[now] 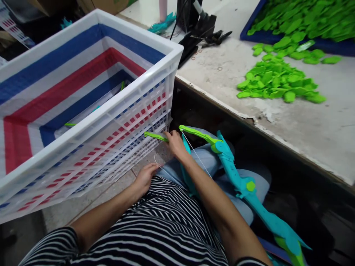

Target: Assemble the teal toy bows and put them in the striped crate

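Across my lap lies a teal-and-green plastic toy bow [230, 166], one green arm pointing up and left with a white string [198, 157] running down from its tip. Beside it is another bow piece with a green limb [155, 136], around which the fingers of my right hand [176, 144] are closed. Lower and to the left, my left hand [146, 175] pinches a thin white cord [165, 170] near a loop. My right forearm hides part of the second bow's teal body.
A white plastic crate [135, 88] lined with striped sheeting stands at my left, with a few bow parts inside. On the worktable [213, 74] lie a pile of small green plastic pieces [277, 79], a blue tray [248, 27] full of them, and black tools [216, 37].
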`<state>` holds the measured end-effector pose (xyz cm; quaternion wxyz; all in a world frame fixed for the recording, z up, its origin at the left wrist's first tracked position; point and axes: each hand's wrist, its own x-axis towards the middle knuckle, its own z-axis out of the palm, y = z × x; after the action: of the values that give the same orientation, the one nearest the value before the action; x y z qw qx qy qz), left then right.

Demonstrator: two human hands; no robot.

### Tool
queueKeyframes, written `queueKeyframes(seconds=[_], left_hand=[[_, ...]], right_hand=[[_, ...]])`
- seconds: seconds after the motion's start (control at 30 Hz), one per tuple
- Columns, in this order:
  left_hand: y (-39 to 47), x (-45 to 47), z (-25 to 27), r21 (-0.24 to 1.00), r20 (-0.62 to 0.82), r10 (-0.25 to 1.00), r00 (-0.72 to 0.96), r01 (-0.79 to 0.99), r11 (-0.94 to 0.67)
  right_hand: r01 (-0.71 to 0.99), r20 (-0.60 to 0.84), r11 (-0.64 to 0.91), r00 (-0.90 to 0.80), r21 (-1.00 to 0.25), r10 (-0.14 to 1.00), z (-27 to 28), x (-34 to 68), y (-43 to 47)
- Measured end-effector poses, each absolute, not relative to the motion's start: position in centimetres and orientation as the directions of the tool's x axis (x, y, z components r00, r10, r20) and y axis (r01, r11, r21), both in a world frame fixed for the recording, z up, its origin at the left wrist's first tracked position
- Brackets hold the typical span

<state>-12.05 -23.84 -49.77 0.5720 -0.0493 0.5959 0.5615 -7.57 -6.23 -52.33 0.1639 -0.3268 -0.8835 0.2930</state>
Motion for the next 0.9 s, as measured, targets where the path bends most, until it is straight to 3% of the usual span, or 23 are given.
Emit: queueKeyframes(seconds=[0.07,0.13,0.27,0.37,0.6,0.9], left_hand=[[-22.9,-12.4,-48.4,0.495,-0.718,0.655,-0.237,-0.835,0.24],[-22.1,-13.2,-46.8,0.477,-0.638,0.734,-0.232,-0.868,0.14],[-20.3,-15.5,-43.9,0.732,-0.425,0.809,-0.406,-0.68,0.043],[-18.8,-16.7,-42.6,0.866,-0.368,0.804,-0.466,-0.487,0.113],[-16.2,-17.0,-42.7,0.918,-0.356,0.738,-0.573,-0.364,0.16],[-15.6,-17.0,-43.4,0.921,-0.348,0.759,-0.55,-0.353,0.167]], right_hand=[[0.357,0.084,0.541,-0.774,-0.762,0.628,-52.1,-6.5,-5.8],[0.195,0.065,0.375,-0.811,-0.906,0.581,-51.8,-5.0,-5.7],[0.024,-0.07,-0.084,-0.798,-0.996,0.598,-51.4,-2.2,-6.2],[0.032,-0.194,-0.266,-0.77,-0.963,0.608,-51.2,-1.1,-6.6],[0.046,-0.305,-0.412,-0.748,-0.91,0.589,-50.8,-0.9,-6.8],[0.051,-0.297,-0.4,-0.755,-0.915,0.584,-50.9,-1.0,-6.7]])
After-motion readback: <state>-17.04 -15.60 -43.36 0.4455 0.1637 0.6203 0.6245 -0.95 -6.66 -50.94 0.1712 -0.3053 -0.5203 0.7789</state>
